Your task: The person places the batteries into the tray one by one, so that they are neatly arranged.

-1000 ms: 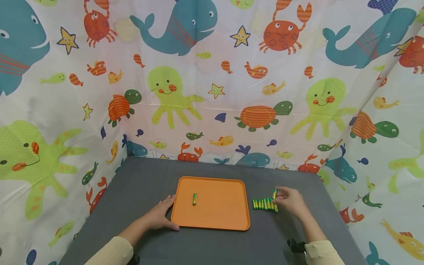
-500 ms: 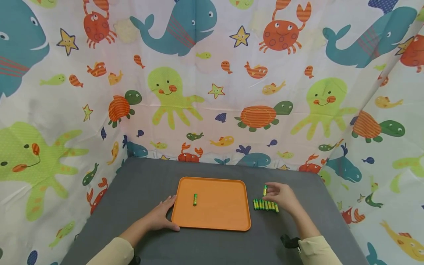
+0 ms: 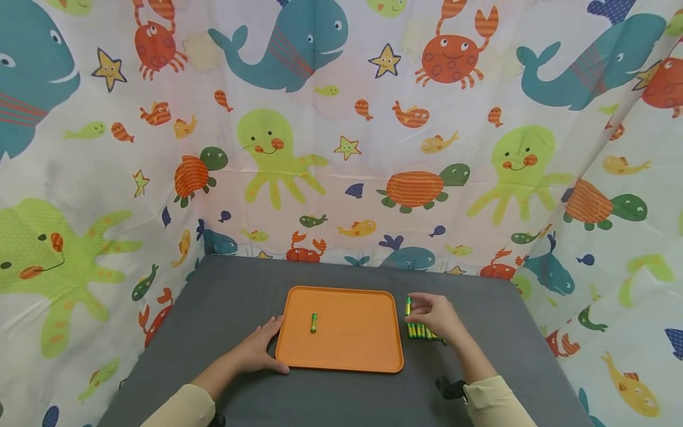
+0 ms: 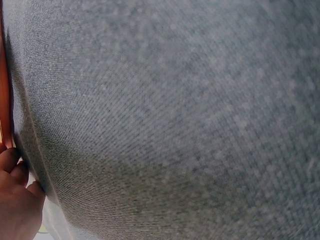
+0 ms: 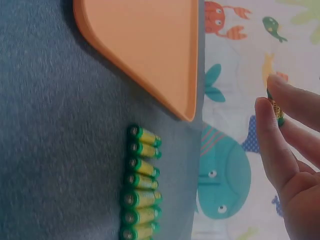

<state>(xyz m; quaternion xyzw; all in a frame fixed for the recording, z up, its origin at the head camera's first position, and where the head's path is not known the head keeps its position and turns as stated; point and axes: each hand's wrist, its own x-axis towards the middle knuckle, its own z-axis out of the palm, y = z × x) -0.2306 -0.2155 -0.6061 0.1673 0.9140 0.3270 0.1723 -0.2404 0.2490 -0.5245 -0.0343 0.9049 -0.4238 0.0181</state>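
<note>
Between thumb and fingers, my right hand (image 3: 436,314) pinches a green and yellow battery (image 3: 408,306), raised above the table just right of the tray. In the right wrist view the same battery (image 5: 275,107) shows between the fingertips. Below that hand lies a row of several matching batteries (image 5: 142,182), side by side; the hand hides part of it in the head view. One more battery (image 3: 313,323) lies on the left part of the orange tray (image 3: 352,350). My left hand (image 3: 258,350) rests at the tray's left edge, fingers and thumb spread along the rim.
The grey table (image 3: 341,394) carries the tray in its middle. A white curtain (image 3: 331,196) printed with sea animals encloses the table at the back and both sides. A black wrist strap (image 3: 450,388) sits at the right sleeve.
My right hand has lifted a battery from near the row's right end and carried it left, towards the tray's right edge. The left hand and the tray have stayed in place.
</note>
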